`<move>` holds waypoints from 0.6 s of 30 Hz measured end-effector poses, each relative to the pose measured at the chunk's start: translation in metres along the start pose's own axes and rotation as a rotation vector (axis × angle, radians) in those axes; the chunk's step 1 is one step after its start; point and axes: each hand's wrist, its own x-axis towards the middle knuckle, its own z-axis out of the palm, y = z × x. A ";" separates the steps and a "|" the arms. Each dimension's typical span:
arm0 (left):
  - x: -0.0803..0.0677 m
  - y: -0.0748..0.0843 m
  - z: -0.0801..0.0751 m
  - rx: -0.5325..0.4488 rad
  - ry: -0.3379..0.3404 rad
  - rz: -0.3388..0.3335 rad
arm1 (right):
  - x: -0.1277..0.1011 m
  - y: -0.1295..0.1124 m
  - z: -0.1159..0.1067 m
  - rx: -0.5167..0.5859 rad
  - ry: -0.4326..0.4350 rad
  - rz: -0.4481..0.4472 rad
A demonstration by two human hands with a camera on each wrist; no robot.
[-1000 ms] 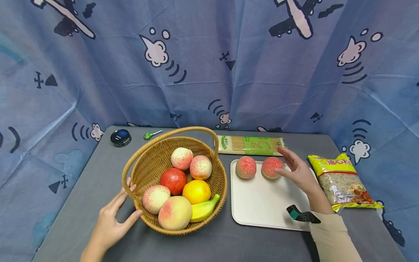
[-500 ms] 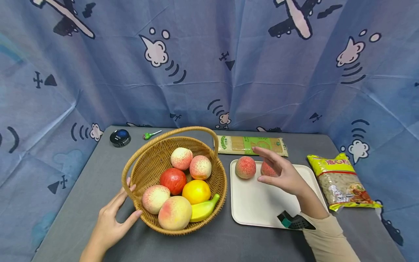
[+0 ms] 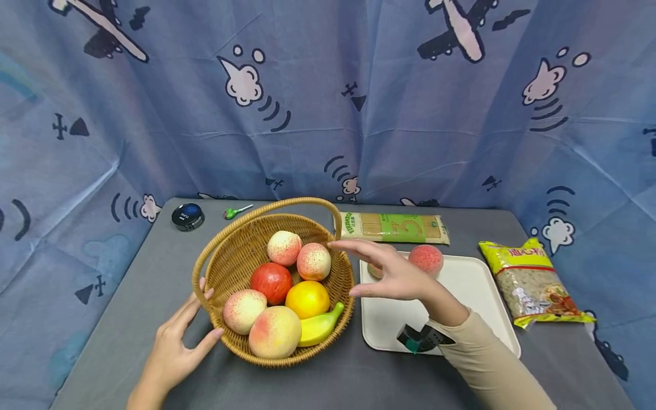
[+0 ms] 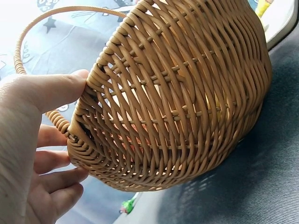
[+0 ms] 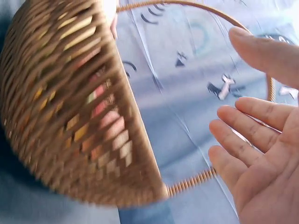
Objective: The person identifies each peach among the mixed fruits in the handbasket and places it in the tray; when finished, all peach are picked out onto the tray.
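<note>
Wicker basket point(image 3: 233, 267) of assorted fruit point(image 3: 271, 283) — touched by left hand point(image 3: 173, 347), thumb and fingers spread, right hand point(image 3: 397, 279) held opposite — likewise spread

1. Long, flat, clear-and-green plastic packet point(image 3: 389, 228), beyond the right hand point(image 3: 397, 277): green capitals, apparently "FIRMATO", on the end nearer the left hand point(image 3: 171, 347); the large numeral on its green band looks like 3.
2. Plump yellow plastic bag with a clear panel point(image 3: 533, 282), to the right of the right hand: red Chinese characters, apparently 通心粉.
3. Round, glossy black container point(image 3: 188, 217), beyond the left hand: pale lettering, too small to read.
</note>
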 end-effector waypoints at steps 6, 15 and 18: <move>0.001 0.000 0.000 -0.002 -0.012 -0.020 | 0.038 -0.002 0.014 -0.001 -0.097 -0.061; 0.002 0.001 0.000 0.007 -0.010 0.008 | 0.088 -0.004 0.038 0.093 -0.258 -0.047; 0.000 0.002 0.000 0.000 -0.006 0.011 | 0.102 -0.007 0.045 0.126 -0.321 -0.004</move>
